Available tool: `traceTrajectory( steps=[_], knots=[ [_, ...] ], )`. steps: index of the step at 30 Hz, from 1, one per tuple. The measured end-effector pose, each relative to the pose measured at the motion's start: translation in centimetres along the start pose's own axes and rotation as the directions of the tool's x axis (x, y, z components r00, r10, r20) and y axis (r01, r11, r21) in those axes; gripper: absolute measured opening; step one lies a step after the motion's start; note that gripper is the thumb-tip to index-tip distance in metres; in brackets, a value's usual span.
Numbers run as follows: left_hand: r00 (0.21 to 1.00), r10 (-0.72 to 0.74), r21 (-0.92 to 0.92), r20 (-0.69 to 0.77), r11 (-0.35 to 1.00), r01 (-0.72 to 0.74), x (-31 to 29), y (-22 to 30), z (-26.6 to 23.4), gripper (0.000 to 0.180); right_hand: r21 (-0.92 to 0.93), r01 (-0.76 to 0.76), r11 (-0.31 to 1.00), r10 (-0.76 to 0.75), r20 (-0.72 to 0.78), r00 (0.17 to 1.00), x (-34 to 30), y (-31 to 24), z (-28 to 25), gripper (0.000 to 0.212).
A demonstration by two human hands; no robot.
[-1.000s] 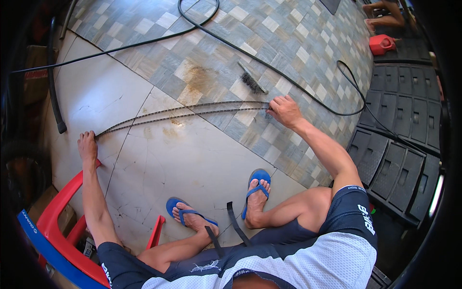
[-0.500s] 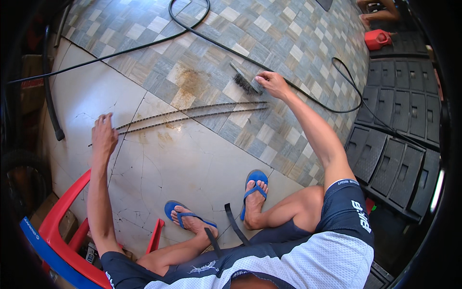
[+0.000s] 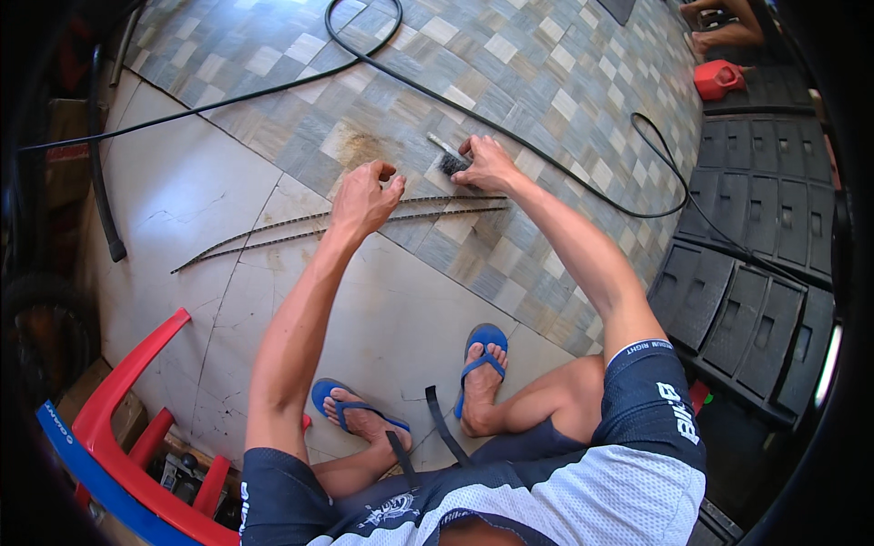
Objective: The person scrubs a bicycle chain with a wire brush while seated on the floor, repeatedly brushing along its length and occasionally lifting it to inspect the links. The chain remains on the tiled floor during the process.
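My right hand (image 3: 487, 166) grips a brush (image 3: 450, 162) with dark bristles and a pale handle, low over the patterned tiles. A long dark bicycle chain (image 3: 273, 238) lies on the floor in two nearly parallel strands that meet at the left. My left hand (image 3: 364, 198) is over the chain's middle and hides part of it. Its fingers are loosely curled, with a gap between thumb and fingertips and nothing visible in them. A brown stain (image 3: 360, 144) marks the floor just beyond my left hand.
A black hose (image 3: 437, 96) loops across the floor beyond my hands. Black drawer units (image 3: 756, 209) line the right side, with a red container (image 3: 717, 80) beyond. A red plastic frame (image 3: 118, 400) is at lower left. Another person's limbs (image 3: 724, 27) show at far right.
My left hand has left the chain's left end and moved right, toward the brush. The right hand has shifted slightly left with the brush, which is turned at a different angle.
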State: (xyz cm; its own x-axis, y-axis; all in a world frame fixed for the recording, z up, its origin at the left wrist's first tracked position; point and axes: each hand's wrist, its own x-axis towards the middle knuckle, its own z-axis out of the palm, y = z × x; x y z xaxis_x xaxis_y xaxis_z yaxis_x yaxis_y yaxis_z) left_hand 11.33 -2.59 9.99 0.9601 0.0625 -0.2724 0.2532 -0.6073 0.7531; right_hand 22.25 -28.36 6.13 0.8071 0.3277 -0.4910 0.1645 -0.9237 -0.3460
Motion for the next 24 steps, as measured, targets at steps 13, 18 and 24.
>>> traceTrajectory(
  steps=[13, 18, 24],
  knots=[
    [0.957, 0.289, 0.341, -0.005, 0.9, -0.27, -3.4, -3.7, 1.4, 0.046, 0.005, 0.024, 1.0, -0.024, 0.068, 0.997, -1.0, -0.3, 0.3, 0.087],
    [0.9, 0.431, 0.484, -0.067, 0.802, -0.348, -5.1, -5.3, 3.8, 0.042, 0.071, 0.075, 0.995, -0.08, 0.067, 0.995, -0.4, 0.4, 0.3, 0.086],
    [0.923, 0.383, 0.469, 0.034, 0.809, -0.353, -4.9, -6.2, 5.0, 0.027, 0.137, 0.091, 0.986, -0.092, -0.001, 0.996, -0.1, 1.1, -0.5, 0.09]
  ],
)
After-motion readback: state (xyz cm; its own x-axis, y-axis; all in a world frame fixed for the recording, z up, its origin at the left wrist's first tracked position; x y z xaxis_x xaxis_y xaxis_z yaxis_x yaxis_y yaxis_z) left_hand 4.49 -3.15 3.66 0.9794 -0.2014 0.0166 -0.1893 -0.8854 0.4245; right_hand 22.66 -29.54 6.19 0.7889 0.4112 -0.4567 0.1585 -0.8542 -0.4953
